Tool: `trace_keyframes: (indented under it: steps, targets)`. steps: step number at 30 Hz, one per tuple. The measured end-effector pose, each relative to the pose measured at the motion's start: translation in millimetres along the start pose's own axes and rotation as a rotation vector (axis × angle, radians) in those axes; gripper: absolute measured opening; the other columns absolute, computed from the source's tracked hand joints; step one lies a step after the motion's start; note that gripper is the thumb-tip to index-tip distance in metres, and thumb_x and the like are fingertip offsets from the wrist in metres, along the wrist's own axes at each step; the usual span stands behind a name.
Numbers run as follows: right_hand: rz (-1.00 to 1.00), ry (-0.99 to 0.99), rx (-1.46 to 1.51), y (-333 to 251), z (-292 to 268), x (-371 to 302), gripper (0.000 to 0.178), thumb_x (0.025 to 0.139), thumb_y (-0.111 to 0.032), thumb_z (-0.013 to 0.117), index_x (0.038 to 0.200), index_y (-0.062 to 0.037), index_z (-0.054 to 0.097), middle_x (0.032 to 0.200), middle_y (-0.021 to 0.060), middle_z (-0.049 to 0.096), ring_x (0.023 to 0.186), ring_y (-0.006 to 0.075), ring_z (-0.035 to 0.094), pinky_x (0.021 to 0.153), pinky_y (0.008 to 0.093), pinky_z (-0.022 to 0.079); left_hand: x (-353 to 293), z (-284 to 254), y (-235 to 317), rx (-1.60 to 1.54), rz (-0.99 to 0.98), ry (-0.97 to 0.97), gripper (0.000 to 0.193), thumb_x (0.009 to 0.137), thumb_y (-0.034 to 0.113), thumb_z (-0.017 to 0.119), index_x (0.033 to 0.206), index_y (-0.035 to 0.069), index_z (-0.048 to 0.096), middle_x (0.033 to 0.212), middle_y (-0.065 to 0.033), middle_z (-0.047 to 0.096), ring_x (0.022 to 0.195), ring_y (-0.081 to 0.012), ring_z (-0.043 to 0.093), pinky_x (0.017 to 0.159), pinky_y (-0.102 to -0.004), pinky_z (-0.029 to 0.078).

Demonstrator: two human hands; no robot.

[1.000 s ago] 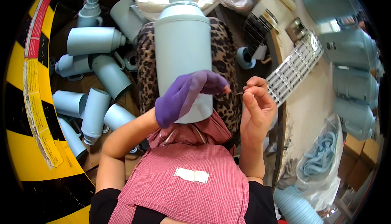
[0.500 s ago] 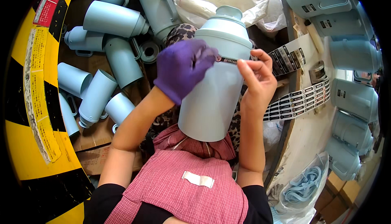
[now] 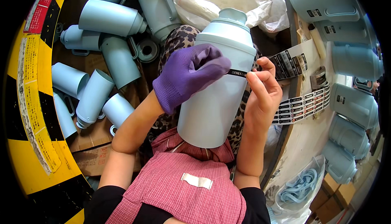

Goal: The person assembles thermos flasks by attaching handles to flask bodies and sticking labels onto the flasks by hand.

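Observation:
A pale blue flask casing (image 3: 207, 118) stands tilted on my lap, its narrow neck pointing away from me. Across its upper body runs a small black label (image 3: 237, 73) with pale print. My left hand (image 3: 187, 75), in a purple glove, is curled closed over the label's left end, and its fingertips hide that end. On the other side my bare right hand (image 3: 262, 91) pinches the right end between thumb and fingertips. Whether the label touches the casing along its whole length I cannot tell.
Several blue casings (image 3: 112, 18) lie heaped at left on cardboard (image 3: 93, 161). Label sheets (image 3: 305, 103) rest on the bench (image 3: 299, 142) at right, beside a row of labelled casings (image 3: 352, 105). A bag of blue straps (image 3: 299, 185) sits nearer me; a white bag (image 3: 269, 4) stands beyond.
Both hands have moved slightly right and down with the label between them. My gloved hand has rolled, showing more of its curled fingers. The casing has shifted a little lower in view.

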State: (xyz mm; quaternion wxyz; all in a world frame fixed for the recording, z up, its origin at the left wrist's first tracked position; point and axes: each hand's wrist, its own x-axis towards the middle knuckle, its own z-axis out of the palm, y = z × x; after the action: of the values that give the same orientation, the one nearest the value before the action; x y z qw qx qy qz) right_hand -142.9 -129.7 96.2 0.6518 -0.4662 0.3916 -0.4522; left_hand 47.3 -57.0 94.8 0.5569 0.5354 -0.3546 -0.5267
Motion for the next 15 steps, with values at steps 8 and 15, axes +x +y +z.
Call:
trace_keyframes:
  steps: [8,15]
  targets:
    - [-0.034,0.051,-0.251,22.6,2.7,15.7,0.009,0.079,-0.006,0.086,0.083,-0.0036,0.079,0.122,0.005,0.06,0.12,0.0178,0.052,0.104,0.0345,0.038,22.2,-1.0,-13.6,0.664,0.155,0.218,0.029,0.092,0.034,0.071,0.083,0.007,0.069,0.074,-0.0129,0.068,0.063,-0.0282,0.066,0.06,-0.0402,0.051]
    - [-0.046,0.06,-0.338,29.4,-1.4,23.4,0.011,0.078,-0.009,0.088,0.081,-0.0035,0.079,0.116,0.0036,0.06,0.116,0.018,0.052,0.104,0.0355,0.038,25.0,1.1,-16.6,0.936,0.19,0.248,0.032,0.092,0.04,0.067,0.081,0.01,0.069,0.079,-0.0155,0.07,0.071,-0.0361,0.069,0.063,-0.0461,0.053]
